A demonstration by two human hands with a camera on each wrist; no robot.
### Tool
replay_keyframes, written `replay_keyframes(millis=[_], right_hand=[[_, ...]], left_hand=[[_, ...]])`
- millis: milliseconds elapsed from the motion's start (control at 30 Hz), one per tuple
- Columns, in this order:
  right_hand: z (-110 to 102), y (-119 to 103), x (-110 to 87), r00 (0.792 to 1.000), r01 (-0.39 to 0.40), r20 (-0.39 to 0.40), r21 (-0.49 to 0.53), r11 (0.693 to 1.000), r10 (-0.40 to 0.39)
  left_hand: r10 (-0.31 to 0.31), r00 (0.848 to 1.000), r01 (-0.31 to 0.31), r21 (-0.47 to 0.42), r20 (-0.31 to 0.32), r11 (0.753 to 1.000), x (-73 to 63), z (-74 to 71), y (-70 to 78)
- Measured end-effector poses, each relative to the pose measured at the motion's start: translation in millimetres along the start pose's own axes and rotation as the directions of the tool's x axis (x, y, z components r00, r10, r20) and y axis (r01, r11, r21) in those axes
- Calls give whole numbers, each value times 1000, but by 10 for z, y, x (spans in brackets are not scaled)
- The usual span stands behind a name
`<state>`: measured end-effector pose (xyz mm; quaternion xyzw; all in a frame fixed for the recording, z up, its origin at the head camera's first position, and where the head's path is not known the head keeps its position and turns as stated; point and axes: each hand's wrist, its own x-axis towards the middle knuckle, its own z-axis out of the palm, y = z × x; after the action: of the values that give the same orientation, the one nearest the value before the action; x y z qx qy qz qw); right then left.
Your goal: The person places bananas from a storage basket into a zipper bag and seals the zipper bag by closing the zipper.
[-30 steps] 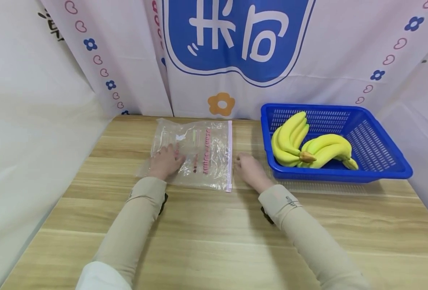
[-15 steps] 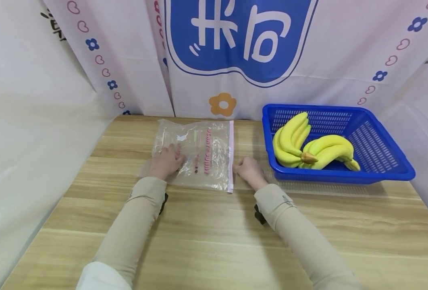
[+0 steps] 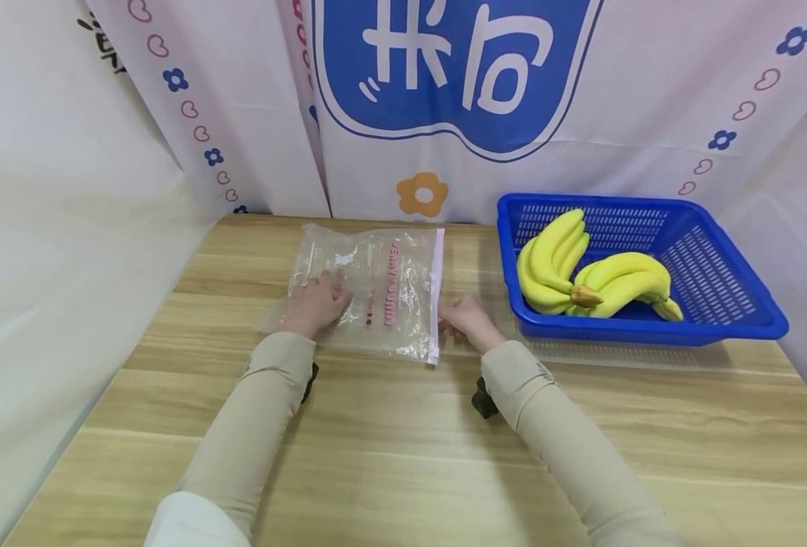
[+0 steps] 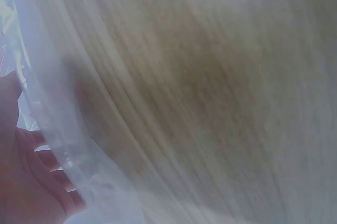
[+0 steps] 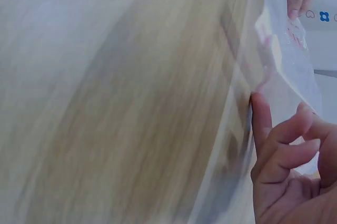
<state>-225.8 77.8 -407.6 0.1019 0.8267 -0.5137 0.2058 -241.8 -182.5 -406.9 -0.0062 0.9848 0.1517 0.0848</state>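
Note:
A clear zip bag point(image 3: 413, 292) with pink lettering lies flat on the wooden table, its pink zip strip point(image 3: 437, 277) facing right. My left hand point(image 3: 314, 305) rests on the bag's left part with fingers spread; the left wrist view catches its fingers against the clear plastic point(image 4: 66, 150). At the zip edge, my right hand point(image 3: 468, 319) pinches the strip between thumb and index finger. In the right wrist view the bag's edge point(image 5: 276, 55) rises slightly off the table toward that right hand point(image 5: 287, 174), whose other fingers are curled loosely.
To the right of the bag stands a blue plastic basket point(image 3: 732, 334) with two bunches of bananas point(image 3: 550, 258) inside. A printed white cloth point(image 3: 260, 114) hangs along the table's back edge. Wood tabletop point(image 3: 390, 456) spreads out in front.
My right hand has moved slightly left onto the zip strip and taken hold of it; the strip now bends a little there. My left hand has stayed on the bag.

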Motion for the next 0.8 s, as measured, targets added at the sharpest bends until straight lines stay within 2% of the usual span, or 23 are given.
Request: replay_keyframes(millis=[233, 400, 600, 733, 800], right_hand=[[20, -32, -8, 995, -41, 90, 102, 994, 31], [90, -44, 36, 997, -49, 69, 87, 995, 43], [185, -22, 78, 1000, 9, 1, -33, 999, -9], [224, -21, 90, 995, 71, -58, -167, 983, -81], [230, -23, 91, 992, 88, -68, -198, 976, -103]], left_hand=[[-4, 1000, 4, -7, 4, 1000, 0, 8, -7], [-8, 1000, 9, -12, 16, 1000, 24, 36, -30], [8, 1000, -7, -30, 24, 1000, 25, 32, -59], [20, 999, -20, -24, 25, 1000, 15, 15, -68], [24, 999, -24, -15, 31, 1000, 12, 9, -68]])
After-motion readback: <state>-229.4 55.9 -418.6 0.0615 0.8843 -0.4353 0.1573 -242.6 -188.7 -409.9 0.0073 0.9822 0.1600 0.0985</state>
